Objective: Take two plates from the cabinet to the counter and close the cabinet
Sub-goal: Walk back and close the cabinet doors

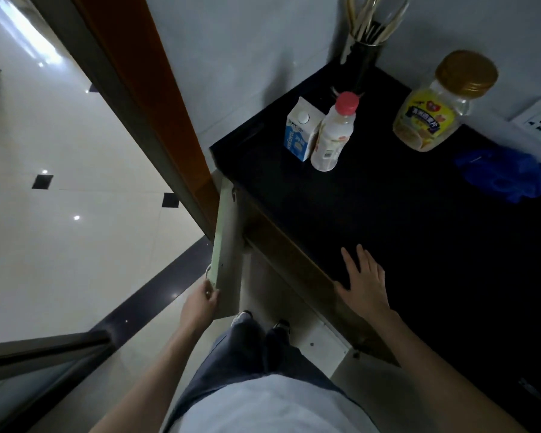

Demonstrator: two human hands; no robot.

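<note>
The person is standing at a dark surface (403,245) and looking down over their own arms. The left hand (204,300) is curling its fingers around the outer edge of a pale cabinet door (228,245), which is swung open below the surface's front edge; a light handle is just showing above that hand's knuckles. The right hand (364,282) is lying flat with fingers spread, palm down on the near edge of the surface, gripping nothing.

The plates are not showing anywhere: the cabinet opening between the two hands is giving only a view of pale inner panels and the person's shoes on the floor, and whether plates are sitting deeper inside cannot be told. No plate is resting on the surface.

Well beyond the right hand, toward the wall, a blue and white carton (300,132) is standing upright, touching or just beside a pale bottle with a pink cap (334,132). Farther to the right of that hand, a clear jar with a gold lid (434,107) is standing near the wall, and a crumpled blue glove (506,176) is lying beside it. In the far corner a dark holder of chopsticks (369,57) is standing. Left of the left hand, glossy floor tiles are spreading away past an orange door frame.
</note>
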